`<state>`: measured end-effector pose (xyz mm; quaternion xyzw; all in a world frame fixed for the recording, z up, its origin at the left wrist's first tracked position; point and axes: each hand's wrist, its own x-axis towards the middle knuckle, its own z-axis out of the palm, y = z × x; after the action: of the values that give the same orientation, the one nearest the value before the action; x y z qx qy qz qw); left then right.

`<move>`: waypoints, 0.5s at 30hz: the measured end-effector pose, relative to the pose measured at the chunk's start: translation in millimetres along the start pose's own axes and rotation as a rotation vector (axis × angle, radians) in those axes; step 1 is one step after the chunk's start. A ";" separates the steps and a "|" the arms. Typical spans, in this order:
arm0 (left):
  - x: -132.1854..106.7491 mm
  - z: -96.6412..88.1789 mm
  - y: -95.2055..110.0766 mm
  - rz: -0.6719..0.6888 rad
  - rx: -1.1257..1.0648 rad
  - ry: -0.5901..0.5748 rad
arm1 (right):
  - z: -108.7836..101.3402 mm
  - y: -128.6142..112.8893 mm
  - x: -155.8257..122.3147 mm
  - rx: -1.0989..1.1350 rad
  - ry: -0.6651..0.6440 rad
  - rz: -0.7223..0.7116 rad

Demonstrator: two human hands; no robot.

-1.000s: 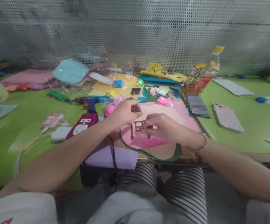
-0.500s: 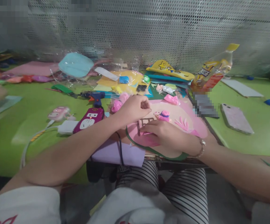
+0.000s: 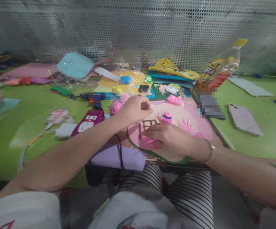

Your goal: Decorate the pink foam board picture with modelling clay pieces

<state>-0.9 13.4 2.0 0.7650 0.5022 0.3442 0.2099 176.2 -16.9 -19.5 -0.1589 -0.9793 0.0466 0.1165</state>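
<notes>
Curled left hand at the edge of the pink panel, right hand low over the brown lattice lying on it, below the pink snail, grips indiscernible; light fingertip pressure should best spare the lattice's thin bars.

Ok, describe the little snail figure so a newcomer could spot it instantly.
At the green table, find the pink-and-beige board. The snail figure lies on it, just beyond the right hand. Unlike the branching pink piece to its right, it has a coiled pink shell with a blue band.
</notes>
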 end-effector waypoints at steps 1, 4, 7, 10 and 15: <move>0.0 0.0 -0.2 -0.003 -0.001 -0.001 | 1.2 0.9 -0.2 -0.001 -0.003 -0.014; 0.0 -0.6 -0.2 -0.016 0.004 -0.010 | 3.9 1.7 -0.3 -0.005 -0.003 -0.045; -0.7 -0.6 0.4 -0.018 0.010 -0.018 | 3.4 -0.2 -0.4 0.002 -0.004 -0.042; -1.6 0.0 1.5 -0.014 0.020 -0.009 | 1.5 -1.5 -1.1 0.014 -0.008 -0.055; -1.7 -0.2 1.9 0.001 0.025 -0.010 | 1.7 0.6 -3.9 -0.041 -0.019 -0.083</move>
<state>-0.3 11.1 2.9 0.7696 0.5050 0.3340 0.2028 179.6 -17.6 -22.0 -0.1199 -0.9869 0.0234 0.1056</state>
